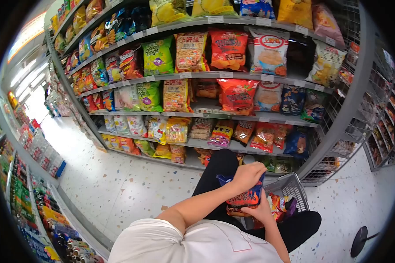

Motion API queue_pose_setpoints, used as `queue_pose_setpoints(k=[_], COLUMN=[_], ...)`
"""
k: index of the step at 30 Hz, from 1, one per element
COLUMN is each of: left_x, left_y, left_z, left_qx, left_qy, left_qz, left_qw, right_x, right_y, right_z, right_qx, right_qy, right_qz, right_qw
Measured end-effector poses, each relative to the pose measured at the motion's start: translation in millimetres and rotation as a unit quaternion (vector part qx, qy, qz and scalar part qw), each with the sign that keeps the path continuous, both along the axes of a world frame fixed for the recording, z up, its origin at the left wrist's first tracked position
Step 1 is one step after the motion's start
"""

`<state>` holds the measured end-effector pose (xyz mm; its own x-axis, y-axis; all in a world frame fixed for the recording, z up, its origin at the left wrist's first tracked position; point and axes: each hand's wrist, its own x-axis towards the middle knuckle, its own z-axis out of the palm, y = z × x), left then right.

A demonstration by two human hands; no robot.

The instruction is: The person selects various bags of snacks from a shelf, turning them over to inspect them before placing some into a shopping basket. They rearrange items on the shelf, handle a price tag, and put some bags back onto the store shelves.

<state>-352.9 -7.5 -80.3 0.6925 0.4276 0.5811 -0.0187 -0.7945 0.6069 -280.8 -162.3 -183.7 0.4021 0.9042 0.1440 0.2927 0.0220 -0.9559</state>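
I hold a dark blue and red snack bag (245, 198) over my lap, its printed front facing me. My left hand (249, 174) reaches across its upper part, with the fingers bent closed at the top right corner. My right hand (262, 209) grips the lower right side, the thumb lying across the front. Just right of the bag stands a grey plastic basket (299, 193), partly hidden by my hand and knee. Inside the basket are a red snack bag (278, 204) and a purple packet (290, 206).
A curved grey shelf rack (245, 116) full of snack bags stands in front of me. Wire mesh panels (338, 153) close its right end. Another goods shelf (44, 210) runs along the left, beside the speckled floor (118, 193). A black round base (359, 241) stands at right.
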Motion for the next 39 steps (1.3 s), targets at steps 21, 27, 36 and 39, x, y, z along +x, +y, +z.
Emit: queue_pose_setpoints(k=[21,27,36,39], left_x=[-1.2,-45.4,-130.0,-138.9], left_y=[12.7,73.1,149.5,163.6], left_z=[-16.7,9.4,-17.6,-25.2], left_qx=[-0.014,-0.083,-0.267,-0.277], left_qy=[0.069,-0.054,-0.129,-0.206], left_qz=[-0.031,0.075,0.114,0.116], left_qw=[0.997,0.992,0.948,0.932], right_x=[-6.5,9.1,9.9,16.6], right_y=[-15.8,0.0,102.9,153.5], right_z=[-4.4,30.1,138.1,160.6], right_qx=[0.002,0.024,0.017,-0.017], right_qy=[0.024,0.042,0.240,0.251], right_qz=[-0.100,-0.122,0.094,0.140], right_qw=[0.995,0.991,0.966,0.958])
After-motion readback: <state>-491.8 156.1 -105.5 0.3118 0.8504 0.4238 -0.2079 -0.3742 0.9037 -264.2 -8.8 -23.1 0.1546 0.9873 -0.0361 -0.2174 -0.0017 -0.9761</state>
